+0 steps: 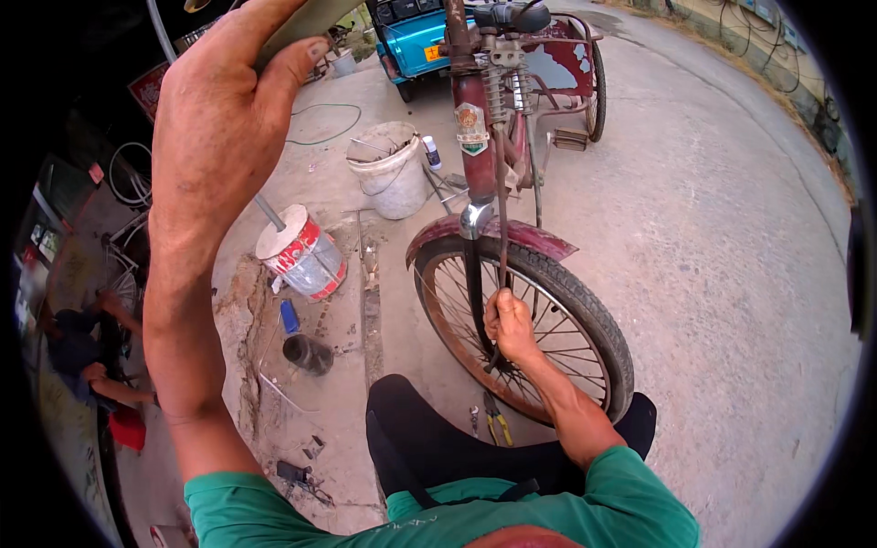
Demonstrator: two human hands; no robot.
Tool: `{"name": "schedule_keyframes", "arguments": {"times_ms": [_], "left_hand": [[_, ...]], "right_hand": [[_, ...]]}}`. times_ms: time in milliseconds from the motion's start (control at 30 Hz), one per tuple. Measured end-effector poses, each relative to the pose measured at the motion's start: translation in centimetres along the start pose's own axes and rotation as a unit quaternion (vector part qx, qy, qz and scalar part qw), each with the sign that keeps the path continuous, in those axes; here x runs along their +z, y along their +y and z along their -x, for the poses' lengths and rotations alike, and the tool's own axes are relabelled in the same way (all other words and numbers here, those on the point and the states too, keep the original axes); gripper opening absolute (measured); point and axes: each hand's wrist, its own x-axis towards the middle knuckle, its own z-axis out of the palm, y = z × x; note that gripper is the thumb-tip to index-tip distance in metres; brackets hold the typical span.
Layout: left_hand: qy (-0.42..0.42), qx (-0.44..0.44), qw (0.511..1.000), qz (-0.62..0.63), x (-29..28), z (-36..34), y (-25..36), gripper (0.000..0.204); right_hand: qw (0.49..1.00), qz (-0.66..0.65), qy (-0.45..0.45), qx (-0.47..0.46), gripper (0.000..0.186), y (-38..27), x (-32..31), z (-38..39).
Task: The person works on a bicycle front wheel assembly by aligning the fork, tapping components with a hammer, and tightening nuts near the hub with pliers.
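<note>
At upper left, a flat olive piece is touched by the left hand; its finger closure cannot be told. Right of centre, a thin brown metal rod beside a black-tyred spoked wheel is clasped by the curled fingers of the right hand.

Person, seen from above: green short-sleeved top, black trousers.
Top plain, slightly blue in the green, creased; small pale marking on the front, illegible. Left sleeve and right sleeve short, loose, same green. Trousers dark throughout, cloth over both knees. Narrow dark strap at the waist, fastening unclear. Left forearm, right forearm, left hand and right hand all bare.
</note>
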Motion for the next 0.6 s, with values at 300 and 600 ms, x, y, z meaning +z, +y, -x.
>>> {"name": "schedule_keyframes", "arguments": {"times_ms": [300, 600], "left_hand": [[-0.147, 0.083, 0.978, -0.125, 0.4, -4.7, 2.6, 0.046], [-0.156, 0.046, 0.982, -0.098, 0.9, -3.8, 3.0, 0.046]], "right_hand": [[0.999, 0.042, 0.026, -0.015, 0.058, -0.3, 0.2, 0.1], [0.999, 0.032, 0.018, 0.006, 0.055, -0.1, -0.4, 0.1]]}}
